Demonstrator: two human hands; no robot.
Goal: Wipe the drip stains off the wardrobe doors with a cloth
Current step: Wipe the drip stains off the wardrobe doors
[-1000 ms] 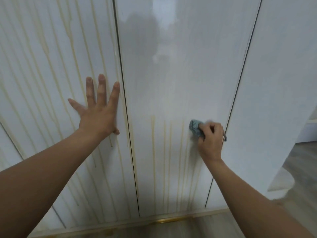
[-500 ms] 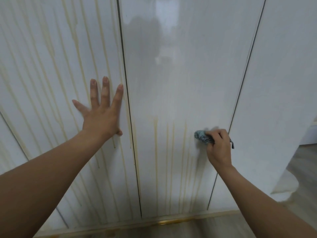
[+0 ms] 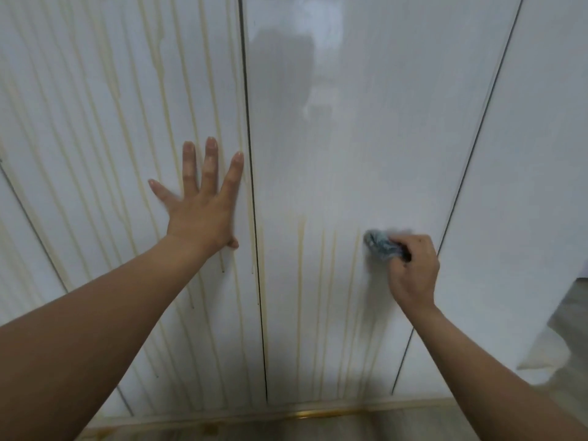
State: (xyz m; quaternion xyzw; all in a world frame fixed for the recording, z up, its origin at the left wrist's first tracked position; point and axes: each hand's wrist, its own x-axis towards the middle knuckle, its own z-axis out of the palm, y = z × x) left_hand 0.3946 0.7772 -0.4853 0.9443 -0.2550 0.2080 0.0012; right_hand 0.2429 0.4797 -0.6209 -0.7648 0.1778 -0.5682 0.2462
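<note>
The right hand point(image 3: 413, 272) grips a bunched grey-blue cloth point(image 3: 380, 246), its fingers curled round it. It presses the wad against the middle door point(image 3: 350, 138), low down and near that door's right edge. The cloth sticks out to the left of the knuckles and touches the panel.

Pale yellow stains point(image 3: 300, 281) run in thin vertical lines on this door, left of the cloth and below it, down to the base. Higher up, the panel is glossy and shows a dim reflection.

The left hand point(image 3: 203, 208) lies flat on the left door point(image 3: 111, 138), holding nothing. Its fingers are straight and spread, and the forefinger is just beside the dark gap between the two doors. That door is streaked with yellow lines from top to bottom, some passing under the palm.

The right door point(image 3: 525, 154) stands white past another dark gap. A gold strip point(image 3: 315, 413) runs along the base, and grey floor point(image 3: 566, 329) shows at the right.
</note>
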